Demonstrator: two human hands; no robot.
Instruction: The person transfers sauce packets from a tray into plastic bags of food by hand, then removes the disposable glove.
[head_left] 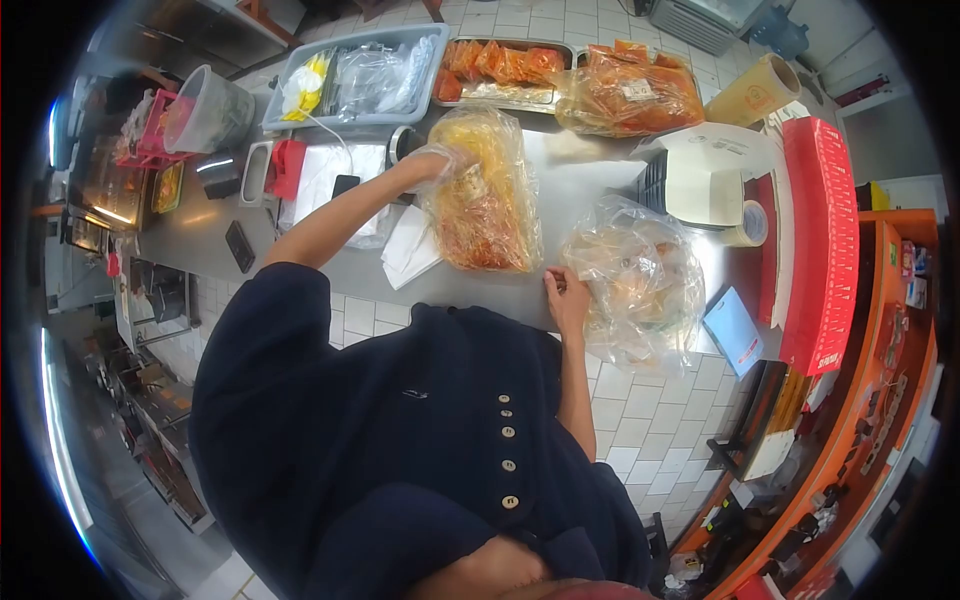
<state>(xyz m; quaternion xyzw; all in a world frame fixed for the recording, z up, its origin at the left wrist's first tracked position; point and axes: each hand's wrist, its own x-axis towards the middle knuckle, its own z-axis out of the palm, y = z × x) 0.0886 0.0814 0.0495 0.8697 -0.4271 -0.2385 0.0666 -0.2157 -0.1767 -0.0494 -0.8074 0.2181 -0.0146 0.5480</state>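
Observation:
My left hand [452, 163], covered in thin clear plastic, reaches onto the upper part of a clear bag [487, 215] of yellow and orange food. Its fingertips are hard to make out through the plastic. Near the table's front edge is my bare right hand [568, 293], fingers loosely bent, thumb a little apart, nothing visible between them. Just right of it lies a crumpled clear plastic bag [640, 285] with pale contents. White paper sheets [410, 248] lie left of the food bag.
Behind stand a blue-grey tub [437, 70] of plastic bags, a metal tray [520, 96] of orange food and a bagged orange pile [630, 95]. A white box [700, 185], tape roll [752, 223], blue pad [733, 330] and red box [822, 245] are right; a phone [239, 246] is left.

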